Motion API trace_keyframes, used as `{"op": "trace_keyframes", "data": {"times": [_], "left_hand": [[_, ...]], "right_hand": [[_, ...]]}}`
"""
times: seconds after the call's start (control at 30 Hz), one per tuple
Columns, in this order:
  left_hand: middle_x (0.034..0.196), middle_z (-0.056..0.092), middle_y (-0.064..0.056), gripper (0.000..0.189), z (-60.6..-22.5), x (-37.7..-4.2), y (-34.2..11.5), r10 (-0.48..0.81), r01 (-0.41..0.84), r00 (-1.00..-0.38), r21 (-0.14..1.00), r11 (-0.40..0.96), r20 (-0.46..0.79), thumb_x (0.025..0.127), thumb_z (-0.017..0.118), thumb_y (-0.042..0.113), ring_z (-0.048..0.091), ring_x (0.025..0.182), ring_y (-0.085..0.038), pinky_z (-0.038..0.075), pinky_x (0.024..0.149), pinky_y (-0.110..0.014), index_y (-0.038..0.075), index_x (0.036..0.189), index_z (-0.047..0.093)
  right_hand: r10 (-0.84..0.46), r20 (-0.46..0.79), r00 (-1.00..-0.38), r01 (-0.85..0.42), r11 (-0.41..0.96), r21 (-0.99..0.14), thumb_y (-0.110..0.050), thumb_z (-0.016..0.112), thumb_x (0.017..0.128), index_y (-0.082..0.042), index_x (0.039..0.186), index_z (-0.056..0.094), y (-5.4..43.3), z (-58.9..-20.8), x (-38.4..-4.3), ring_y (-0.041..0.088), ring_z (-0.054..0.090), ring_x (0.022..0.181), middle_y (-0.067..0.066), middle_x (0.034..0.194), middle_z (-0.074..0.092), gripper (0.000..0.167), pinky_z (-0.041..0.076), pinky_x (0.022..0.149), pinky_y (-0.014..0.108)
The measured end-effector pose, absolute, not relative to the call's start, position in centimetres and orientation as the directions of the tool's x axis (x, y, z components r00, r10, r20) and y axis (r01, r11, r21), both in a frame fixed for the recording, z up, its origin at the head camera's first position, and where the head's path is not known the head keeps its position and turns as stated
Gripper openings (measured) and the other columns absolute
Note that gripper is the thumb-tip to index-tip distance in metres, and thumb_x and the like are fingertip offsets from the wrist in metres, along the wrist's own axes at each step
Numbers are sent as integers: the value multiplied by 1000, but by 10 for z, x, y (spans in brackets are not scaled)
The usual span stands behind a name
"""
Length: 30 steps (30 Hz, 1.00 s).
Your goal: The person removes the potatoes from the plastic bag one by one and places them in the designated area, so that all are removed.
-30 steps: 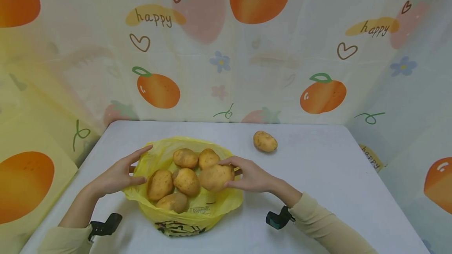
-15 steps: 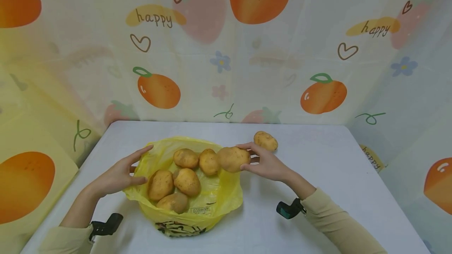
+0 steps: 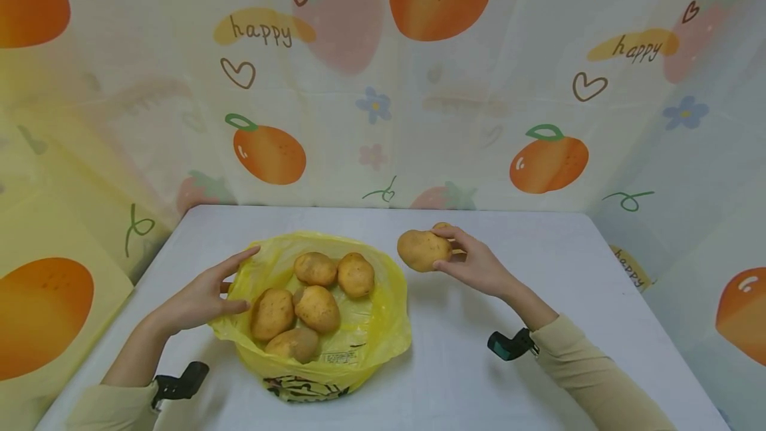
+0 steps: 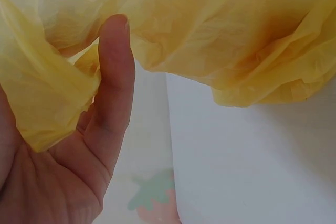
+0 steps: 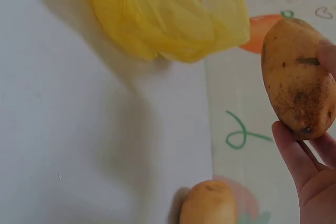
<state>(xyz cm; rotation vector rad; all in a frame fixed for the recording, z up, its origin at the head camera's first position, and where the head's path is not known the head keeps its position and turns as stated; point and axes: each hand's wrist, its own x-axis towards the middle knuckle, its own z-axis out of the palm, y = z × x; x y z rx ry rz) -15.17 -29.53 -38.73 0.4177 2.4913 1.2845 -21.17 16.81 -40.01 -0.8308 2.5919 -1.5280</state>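
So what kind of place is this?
Probably an indoor spot set up for filming: a flat-topped white table stands before a pale fruit-printed hanging sheet, and a small black plastic-looking camera sits on each wrist.

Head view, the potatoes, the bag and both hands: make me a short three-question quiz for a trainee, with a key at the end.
1. How many potatoes show inside the yellow bag?
2. True or false: the right hand holds a potato outside the bag.
3. What does the left hand hold? (a) a potato, (b) the bag, (c) nothing.

Key: 1. Five. 2. True. 3. b.
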Motion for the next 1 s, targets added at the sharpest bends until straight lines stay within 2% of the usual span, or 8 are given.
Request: {"op": "trace_keyframes", "data": {"times": [0.3,0.6,1.0], "left_hand": [[153,8,-15,86,-387,-152,-295,389,113,-911,826,552,-135,80,69,8,43,115,-54,54,68,-31,20,148,17],[153,8,-15,86,-387,-152,-296,388,114,-911,820,560,-138,80,69,9,43,115,-54,54,69,-31,21,148,17],[153,9,-15,86,-386,-152,-295,389,118,-911,818,564,-137,80,69,9,47,112,-50,53,69,-30,21,148,17]], "right_hand": [[-347,228,-910,-368,422,-828,-15,70,81,-9,128,47,193,-403,-225,28,59,100,11,128,49,53,52,78,26],[-258,209,-943,-317,507,-802,-19,70,82,-10,130,45,207,-413,-238,31,54,107,13,129,48,55,50,83,41],[-126,180,-976,-220,583,-782,-28,67,85,-8,133,41,222,-422,-249,33,54,106,16,129,47,58,49,82,40]]}}
